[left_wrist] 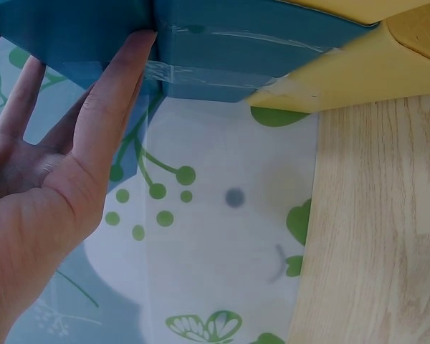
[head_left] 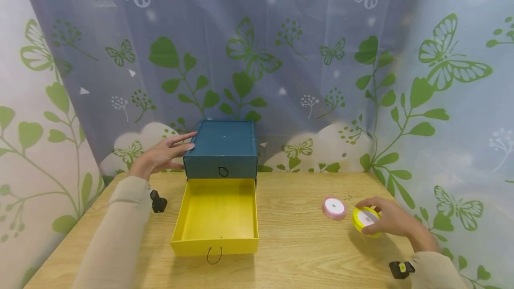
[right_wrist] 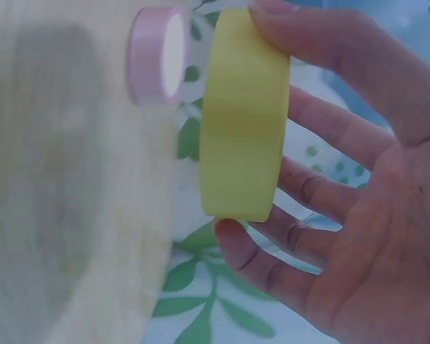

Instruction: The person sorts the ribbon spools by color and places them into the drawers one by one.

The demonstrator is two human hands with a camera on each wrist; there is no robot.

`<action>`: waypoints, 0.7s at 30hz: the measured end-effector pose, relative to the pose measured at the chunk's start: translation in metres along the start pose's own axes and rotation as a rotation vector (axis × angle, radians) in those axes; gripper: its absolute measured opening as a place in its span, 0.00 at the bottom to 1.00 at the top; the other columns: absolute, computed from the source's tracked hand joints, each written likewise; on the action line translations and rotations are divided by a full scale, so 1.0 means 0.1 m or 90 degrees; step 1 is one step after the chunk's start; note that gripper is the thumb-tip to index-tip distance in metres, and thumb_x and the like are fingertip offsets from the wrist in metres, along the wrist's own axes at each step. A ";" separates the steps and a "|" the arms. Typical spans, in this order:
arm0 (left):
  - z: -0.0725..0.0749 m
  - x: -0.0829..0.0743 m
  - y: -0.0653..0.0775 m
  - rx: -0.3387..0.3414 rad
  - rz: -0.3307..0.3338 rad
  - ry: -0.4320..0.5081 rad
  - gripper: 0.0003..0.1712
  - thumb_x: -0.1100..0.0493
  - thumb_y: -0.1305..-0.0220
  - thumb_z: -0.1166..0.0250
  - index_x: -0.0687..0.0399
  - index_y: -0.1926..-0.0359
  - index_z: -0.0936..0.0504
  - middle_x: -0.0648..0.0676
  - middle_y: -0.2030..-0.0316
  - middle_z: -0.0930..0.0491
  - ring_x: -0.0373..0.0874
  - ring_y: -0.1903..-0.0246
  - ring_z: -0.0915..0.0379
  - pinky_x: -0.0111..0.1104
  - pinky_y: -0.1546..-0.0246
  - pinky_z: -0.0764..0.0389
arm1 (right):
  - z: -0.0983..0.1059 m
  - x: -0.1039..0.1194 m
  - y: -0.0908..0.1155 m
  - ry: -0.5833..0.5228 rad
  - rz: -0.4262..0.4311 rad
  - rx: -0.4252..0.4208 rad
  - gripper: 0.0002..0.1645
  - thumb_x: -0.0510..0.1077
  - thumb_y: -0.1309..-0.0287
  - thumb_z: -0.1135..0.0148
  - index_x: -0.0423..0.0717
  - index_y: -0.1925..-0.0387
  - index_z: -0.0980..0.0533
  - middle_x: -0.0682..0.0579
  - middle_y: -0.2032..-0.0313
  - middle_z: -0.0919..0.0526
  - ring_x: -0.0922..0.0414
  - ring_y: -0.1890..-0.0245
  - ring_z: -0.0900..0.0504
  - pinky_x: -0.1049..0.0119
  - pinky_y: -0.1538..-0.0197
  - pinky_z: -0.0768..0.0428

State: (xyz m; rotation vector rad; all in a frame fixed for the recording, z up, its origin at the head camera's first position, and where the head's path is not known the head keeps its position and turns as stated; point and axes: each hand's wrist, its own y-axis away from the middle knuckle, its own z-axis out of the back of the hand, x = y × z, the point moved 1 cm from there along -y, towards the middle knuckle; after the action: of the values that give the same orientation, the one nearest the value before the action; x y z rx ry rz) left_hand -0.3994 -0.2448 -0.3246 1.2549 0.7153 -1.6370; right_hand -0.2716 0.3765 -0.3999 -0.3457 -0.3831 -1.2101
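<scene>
Yellow ribbon spool (head_left: 366,218), one, at lower right of the frame: held in the right hand (head_left: 391,217), whose grip pinches its rim between thumb and fingertips; the edge hold presumably lets the spool stand off the worktop (head_left: 297,249), where a shadow falls below. Pink ribbon spool (head_left: 334,208), one, lying flat just left of it, white face upward, a pose that likely keeps it from rolling. Left hand (head_left: 165,153), left of centre: grip holds nothing; fingers extended and laid against the side of the blue drawer box (head_left: 225,137), probably to steady it. Clear tape (left_wrist: 222,73) runs along that box in the left wrist view, seemingly a seam repair. Containers: upper blue drawer (head_left: 205,167), closed, black loop pull (head_left: 223,171) on its front, contents hidden; lower yellow drawer (head_left: 218,208), drawn well forward at lower centre, its yellow floor exposed, a tiny dark speck by the front wall, dark cord loop (head_left: 214,262) hanging in front. Backdrop: butterfly-and-leaf printed curtain (head_left: 297,97).
</scene>
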 end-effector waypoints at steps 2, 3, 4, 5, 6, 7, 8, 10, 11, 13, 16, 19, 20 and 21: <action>0.00 0.00 -0.01 0.003 -0.003 0.001 0.44 0.42 0.25 0.39 0.34 0.17 0.51 0.57 0.16 0.65 0.66 0.18 0.65 0.64 0.29 0.31 | 0.02 0.08 -0.02 0.007 0.008 -0.003 0.40 0.52 0.59 0.16 0.44 0.42 0.19 0.38 0.42 0.17 0.42 0.47 0.19 0.49 0.51 0.18; 0.00 0.00 -0.01 0.004 -0.005 0.001 0.44 0.42 0.25 0.39 0.35 0.17 0.51 0.58 0.16 0.65 0.66 0.18 0.65 0.64 0.30 0.31 | 0.02 0.13 -0.03 0.011 0.010 -0.005 0.41 0.52 0.59 0.16 0.45 0.42 0.18 0.39 0.42 0.17 0.42 0.48 0.19 0.50 0.51 0.18; 0.00 0.00 -0.01 0.005 -0.007 0.001 0.44 0.42 0.24 0.39 0.35 0.17 0.51 0.58 0.16 0.65 0.67 0.18 0.65 0.65 0.30 0.31 | 0.03 0.17 -0.04 0.014 0.014 -0.006 0.41 0.52 0.60 0.16 0.45 0.42 0.18 0.39 0.42 0.17 0.43 0.48 0.19 0.52 0.52 0.19; 0.00 0.01 -0.01 0.006 -0.009 0.001 0.44 0.42 0.24 0.40 0.36 0.16 0.52 0.58 0.16 0.65 0.67 0.18 0.66 0.65 0.30 0.31 | 0.04 0.21 -0.05 0.018 0.017 -0.006 0.41 0.52 0.60 0.16 0.45 0.41 0.18 0.39 0.42 0.17 0.44 0.49 0.19 0.53 0.53 0.19; 0.00 0.01 -0.01 0.006 -0.009 0.002 0.44 0.42 0.24 0.39 0.36 0.16 0.51 0.58 0.16 0.65 0.67 0.18 0.66 0.65 0.30 0.32 | 0.05 0.26 -0.07 0.021 0.021 -0.006 0.41 0.52 0.61 0.16 0.46 0.42 0.18 0.40 0.42 0.17 0.45 0.49 0.20 0.54 0.54 0.19; 0.00 0.01 -0.01 0.006 -0.009 0.002 0.44 0.42 0.24 0.39 0.36 0.16 0.51 0.58 0.16 0.65 0.67 0.18 0.66 0.65 0.30 0.32 | 0.05 0.30 -0.08 0.022 0.025 -0.007 0.41 0.53 0.61 0.15 0.47 0.42 0.18 0.41 0.43 0.17 0.46 0.50 0.20 0.55 0.54 0.20; 0.00 0.01 -0.01 0.006 -0.009 0.002 0.44 0.42 0.24 0.39 0.36 0.16 0.51 0.58 0.16 0.65 0.67 0.18 0.66 0.65 0.30 0.32 | 0.06 0.34 -0.10 0.021 0.029 -0.006 0.41 0.53 0.61 0.15 0.47 0.42 0.18 0.42 0.43 0.17 0.47 0.50 0.20 0.56 0.54 0.20; 0.00 0.01 -0.01 0.007 -0.008 0.000 0.44 0.42 0.25 0.39 0.35 0.17 0.51 0.58 0.16 0.65 0.67 0.18 0.66 0.65 0.30 0.31 | 0.07 0.42 -0.14 0.026 0.041 -0.005 0.40 0.53 0.61 0.15 0.48 0.43 0.18 0.45 0.45 0.16 0.50 0.52 0.21 0.59 0.55 0.22; 0.00 0.01 -0.01 0.006 -0.006 0.001 0.44 0.42 0.25 0.39 0.34 0.17 0.51 0.58 0.16 0.65 0.67 0.18 0.65 0.65 0.30 0.31 | 0.08 0.46 -0.16 0.026 0.048 -0.005 0.40 0.53 0.62 0.15 0.49 0.43 0.18 0.47 0.46 0.16 0.51 0.52 0.22 0.60 0.56 0.23; 0.00 0.01 -0.01 0.008 -0.006 -0.001 0.44 0.42 0.24 0.40 0.34 0.17 0.52 0.58 0.16 0.66 0.67 0.18 0.65 0.64 0.30 0.31 | 0.09 0.54 -0.21 0.028 0.065 -0.004 0.39 0.52 0.61 0.15 0.50 0.44 0.18 0.49 0.48 0.16 0.54 0.54 0.24 0.61 0.56 0.24; 0.00 0.02 -0.01 0.007 -0.005 -0.003 0.44 0.42 0.24 0.40 0.33 0.17 0.51 0.58 0.16 0.66 0.67 0.18 0.65 0.64 0.29 0.31 | 0.10 0.65 -0.28 0.034 0.085 -0.001 0.38 0.51 0.61 0.16 0.50 0.44 0.18 0.50 0.49 0.17 0.54 0.54 0.24 0.62 0.56 0.24; 0.00 0.01 -0.01 0.007 -0.007 -0.006 0.44 0.42 0.24 0.40 0.34 0.17 0.52 0.58 0.16 0.66 0.67 0.18 0.65 0.64 0.30 0.31 | 0.11 0.77 -0.34 0.037 0.097 0.006 0.37 0.51 0.60 0.15 0.51 0.44 0.18 0.48 0.47 0.17 0.52 0.52 0.23 0.60 0.55 0.23; 0.00 0.01 -0.01 0.007 -0.007 -0.005 0.44 0.42 0.24 0.40 0.34 0.17 0.52 0.58 0.16 0.66 0.67 0.18 0.65 0.64 0.30 0.31 | 0.12 0.81 -0.36 0.038 0.099 0.009 0.37 0.50 0.60 0.15 0.52 0.43 0.18 0.47 0.46 0.17 0.51 0.51 0.22 0.60 0.54 0.23; 0.00 0.00 -0.01 0.005 -0.006 -0.005 0.44 0.42 0.24 0.40 0.34 0.17 0.51 0.58 0.16 0.65 0.67 0.18 0.65 0.64 0.30 0.31 | 0.12 0.85 -0.37 0.039 0.103 0.012 0.37 0.50 0.60 0.15 0.53 0.43 0.18 0.47 0.45 0.17 0.50 0.51 0.22 0.59 0.54 0.22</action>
State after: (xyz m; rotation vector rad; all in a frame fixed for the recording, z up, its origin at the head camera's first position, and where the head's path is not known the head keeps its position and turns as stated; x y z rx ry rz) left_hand -0.4003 -0.2444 -0.3252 1.2517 0.7117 -1.6525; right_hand -0.2822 0.2993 -0.3481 -0.3159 -0.3079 -1.0563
